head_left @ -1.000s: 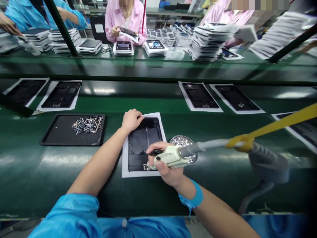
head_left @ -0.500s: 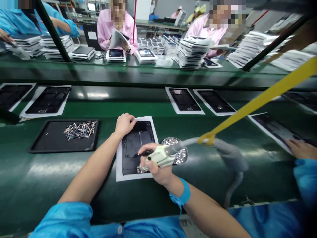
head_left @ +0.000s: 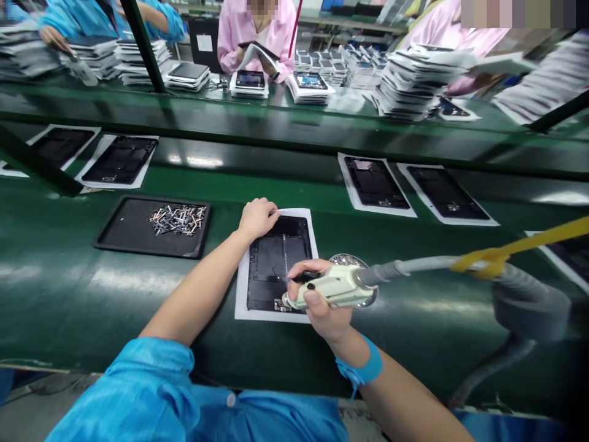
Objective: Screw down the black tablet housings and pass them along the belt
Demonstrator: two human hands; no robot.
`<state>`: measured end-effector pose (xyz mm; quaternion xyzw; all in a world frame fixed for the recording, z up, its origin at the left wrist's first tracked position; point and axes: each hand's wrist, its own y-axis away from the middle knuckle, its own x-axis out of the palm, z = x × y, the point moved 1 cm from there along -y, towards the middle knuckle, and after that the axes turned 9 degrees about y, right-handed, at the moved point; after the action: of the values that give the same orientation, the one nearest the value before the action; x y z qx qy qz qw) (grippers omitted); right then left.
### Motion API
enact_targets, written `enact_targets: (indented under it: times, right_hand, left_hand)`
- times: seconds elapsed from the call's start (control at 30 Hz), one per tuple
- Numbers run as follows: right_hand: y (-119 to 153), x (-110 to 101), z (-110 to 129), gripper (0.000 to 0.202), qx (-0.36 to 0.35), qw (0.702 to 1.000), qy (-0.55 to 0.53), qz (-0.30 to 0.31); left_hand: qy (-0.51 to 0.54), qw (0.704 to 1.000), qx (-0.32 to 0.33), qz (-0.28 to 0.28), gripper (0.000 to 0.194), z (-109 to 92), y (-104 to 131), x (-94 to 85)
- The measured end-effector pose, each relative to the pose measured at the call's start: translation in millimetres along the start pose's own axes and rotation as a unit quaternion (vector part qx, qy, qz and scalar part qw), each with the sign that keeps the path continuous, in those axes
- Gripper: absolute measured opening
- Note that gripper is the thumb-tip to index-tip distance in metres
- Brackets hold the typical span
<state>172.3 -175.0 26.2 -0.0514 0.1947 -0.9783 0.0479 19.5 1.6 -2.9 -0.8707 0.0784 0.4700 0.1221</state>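
Note:
A black tablet back housing (head_left: pixel 269 267) lies on a white sheet (head_left: pixel 242 307) on the green bench in front of me. My left hand (head_left: pixel 258 220) is at its far left corner, with fingers curled over the edge of housing and sheet. My right hand (head_left: pixel 324 310) grips a pale green electric screwdriver (head_left: pixel 334 286), pointed left at the small metallic part (head_left: pixel 280 304) by the housing's near edge. The screwdriver's tip is hard to make out there. Partly hidden behind the tool is a round dish of shiny small parts (head_left: pixel 347 260).
To the left sits a black tray (head_left: pixel 133 230) with a heap of small metallic strips (head_left: pixel 179 220). More housings on sheets lie beyond, like one at right (head_left: pixel 375 183). A yellow strap (head_left: pixel 529 245) holds the grey cable (head_left: pixel 427 264). People work across the bench beside stacked tablets (head_left: pixel 414 83).
The view has swung left, so the bench things appear farther right. A neighbour's hand at the right has left the view. Both my hands stay at the same places on the housing.

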Motion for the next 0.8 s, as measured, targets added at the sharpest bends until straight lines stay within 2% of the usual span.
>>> enact_targets:
  times: [0.13, 0.23, 0.3, 0.37, 0.43, 0.5, 0.57, 0.63, 0.7, 0.8]
  right_hand:
    - [2.7, -2.3, -3.1, 0.030, 0.000, 1.000, 0.028, 0.013]
    - [3.6, -1.0, -6.2, 0.028, -0.009, 1.000, 0.020, 0.019]
    - [4.0, 1.4, -9.0, 0.028, 0.001, 1.000, 0.017, 0.014]
    - [4.1, 3.8, -11.4, 0.028, 0.017, 1.000, 0.022, 0.006]
    - [2.9, 5.2, -12.1, 0.029, 0.034, 0.999, 0.025, 0.007]
    - [-0.5, 3.9, -9.7, 0.029, 0.043, 0.999, 0.013, 0.010]
    - [-6.2, -1.1, -4.1, 0.028, 0.039, 0.999, -0.007, -0.002]
    - [-13.0, -9.4, 3.4, 0.028, 0.021, 0.999, -0.025, -0.037]
    - [-19.3, -19.2, 10.1, 0.030, -0.004, 0.997, -0.032, -0.074]
    - [-25.7, -32.0, 13.6, 0.031, -0.026, 0.993, -0.025, -0.112]
  left_hand:
    - [0.009, 1.000, 0.000, 0.001, 0.026, -1.0, -1.1, 1.7]
    - [0.009, 0.999, 0.001, -0.048, 0.026, -4.8, 2.1, -2.2]
    - [0.005, 0.995, 0.002, -0.097, 0.029, -8.2, 12.4, -10.9]
    - [-0.014, 0.995, -0.016, -0.102, 0.029, -11.3, 32.6, -23.8]
    - [-0.056, 0.995, -0.069, -0.046, 0.030, -14.0, 62.5, -38.0]
    - [-0.116, 0.982, -0.145, 0.037, 0.040, -17.8, 97.6, -49.6]
    - [-0.166, 0.959, -0.204, 0.102, 0.048, -24.3, 130.4, -55.1]
    - [-0.184, 0.945, -0.229, 0.144, 0.044, -32.5, 153.3, -53.5]
    - [-0.174, 0.944, -0.226, 0.165, 0.034, -39.4, 162.5, -48.3]
    - [-0.157, 0.952, -0.221, 0.146, 0.033, -41.9, 154.5, -45.7]
